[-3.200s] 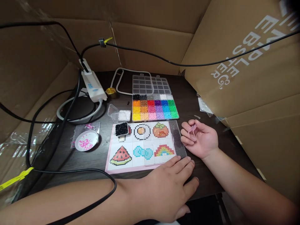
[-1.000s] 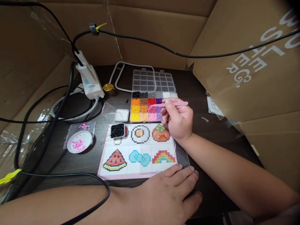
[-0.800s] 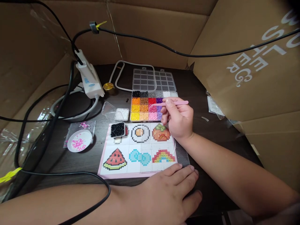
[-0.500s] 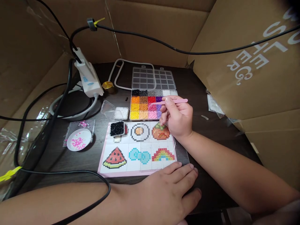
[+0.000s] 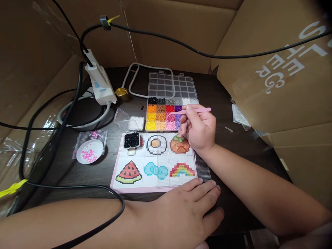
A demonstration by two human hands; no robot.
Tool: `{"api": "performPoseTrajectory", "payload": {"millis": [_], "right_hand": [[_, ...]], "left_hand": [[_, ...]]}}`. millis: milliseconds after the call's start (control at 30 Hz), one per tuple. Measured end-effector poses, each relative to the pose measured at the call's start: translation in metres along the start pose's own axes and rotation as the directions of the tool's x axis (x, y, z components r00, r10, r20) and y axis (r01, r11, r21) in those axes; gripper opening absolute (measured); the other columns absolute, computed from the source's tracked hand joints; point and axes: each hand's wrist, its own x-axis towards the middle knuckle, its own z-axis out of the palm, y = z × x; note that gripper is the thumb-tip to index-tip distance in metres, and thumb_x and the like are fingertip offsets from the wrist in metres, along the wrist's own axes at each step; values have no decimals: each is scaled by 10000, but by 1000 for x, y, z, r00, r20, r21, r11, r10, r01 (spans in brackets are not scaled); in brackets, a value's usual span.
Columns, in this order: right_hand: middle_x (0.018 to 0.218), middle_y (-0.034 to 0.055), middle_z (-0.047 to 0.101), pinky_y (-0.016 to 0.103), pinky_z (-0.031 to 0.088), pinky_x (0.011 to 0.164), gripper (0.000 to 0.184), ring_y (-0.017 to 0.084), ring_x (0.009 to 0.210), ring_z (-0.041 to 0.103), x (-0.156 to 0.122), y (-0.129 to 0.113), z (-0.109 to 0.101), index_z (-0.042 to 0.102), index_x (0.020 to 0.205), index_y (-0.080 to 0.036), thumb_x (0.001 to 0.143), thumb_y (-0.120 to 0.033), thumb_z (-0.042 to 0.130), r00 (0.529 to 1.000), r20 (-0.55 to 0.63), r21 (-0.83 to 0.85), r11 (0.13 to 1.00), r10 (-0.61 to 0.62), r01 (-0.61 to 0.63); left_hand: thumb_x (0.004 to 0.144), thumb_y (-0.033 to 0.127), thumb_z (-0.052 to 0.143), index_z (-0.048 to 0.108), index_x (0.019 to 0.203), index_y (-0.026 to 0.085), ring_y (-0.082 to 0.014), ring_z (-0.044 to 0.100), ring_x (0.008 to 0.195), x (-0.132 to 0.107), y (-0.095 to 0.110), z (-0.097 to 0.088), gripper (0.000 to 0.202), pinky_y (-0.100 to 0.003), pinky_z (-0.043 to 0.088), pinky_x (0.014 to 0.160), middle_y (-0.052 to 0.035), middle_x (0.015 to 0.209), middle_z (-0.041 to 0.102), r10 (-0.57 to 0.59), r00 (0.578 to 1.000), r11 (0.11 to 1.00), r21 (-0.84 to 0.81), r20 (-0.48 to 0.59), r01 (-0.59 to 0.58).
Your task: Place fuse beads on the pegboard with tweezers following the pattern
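1. Leftmost among the bead supplies, we find a small clear pegboard (image 5: 83, 137) with pink beads on it, partly covered by a shallow white dish (image 5: 82, 158) of pink and white beads. A white power strip (image 5: 102, 84) lies behind them.
2. Next, we note a gold cup (image 5: 121, 92) farther back and, nearer us, a small clear box (image 5: 132, 148) filled with black beads, set on the upper left of a pattern sheet (image 5: 138, 164) of pixel figures.
3. Behind the sheet, we have a compartmented bead case (image 5: 158, 131), its clear lid (image 5: 160, 84) laid back.
4. Over the sheet's right part, we see a larger clear pegboard (image 5: 203, 167) projecting past the margin.
5. Our left hand (image 5: 188, 209) lies palm down, fingers extended and slightly parted, at that pegboard's near right corner.
6. Our right hand (image 5: 201, 129) grips pink tweezers (image 5: 201, 110) between thumb and fingers. We locate the bent tip over the deep-pink compartment; contact with the beads we cannot determine.
7. Farthest right, we observe a clear packet (image 5: 240, 116) beside the cardboard wall (image 5: 272, 114).
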Motion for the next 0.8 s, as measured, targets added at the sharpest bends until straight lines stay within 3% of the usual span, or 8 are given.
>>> {"api": "performPoseTrajectory", "payload": {"millis": [167, 333, 500, 667, 800], "right_hand": [[595, -40, 584, 238, 408, 382, 264, 82, 377, 519, -3, -1, 0, 655, 911, -192, 897, -452, 615, 998, 39, -105, 993, -44, 48], [487, -39, 541, 313, 509, 560, 236, 137, 478, 560, -6, -4, 1, 712, 903, -224, 923, -425, 590, 977, 81, -278, 937, -196, 211], [587, -5, 605, 359, 537, 687, 208, 166, 600, 616, -4, -6, -1, 731, 933, -228, 932, -378, 587, 949, 79, -376, 872, -306, 313], [730, 17, 684, 345, 546, 679, 162, 158, 627, 634, 1, -5, -4, 737, 940, -221, 903, -339, 631, 909, 23, -472, 797, -415, 376], [876, 61, 739, 380, 573, 779, 152, 196, 798, 698, 3, -1, -7, 738, 938, -201, 888, -314, 650, 892, -4, -505, 771, -451, 388]], "left_hand": [[925, 521, 479, 484, 1396, 158, -289, 334, 1453, -1, 0, -1, 595, -421, 291, 1180, -174, 1535, 395, -4, 1000, 1000, -13, -11, 4], [917, 526, 493, 485, 1399, 153, -294, 341, 1449, -1, 1, 2, 610, -425, 284, 1183, -176, 1536, 394, -5, 1000, 1000, -22, -30, 4], [927, 539, 462, 515, 1375, 164, -290, 367, 1436, -1, 3, 7, 586, -413, 289, 1180, -169, 1518, 422, -10, 999, 1000, 15, -51, 11], [984, 339, 363, 583, 1314, 220, -261, 421, 1404, 0, 4, 14, 414, -398, 323, 1154, -132, 1490, 471, -25, 993, 996, 78, -118, 34], [990, 326, 345, 573, 1330, 219, -263, 426, 1400, -1, 4, 14, 423, -396, 324, 1153, -135, 1488, 471, -25, 992, 995, 93, -125, 37]]}}
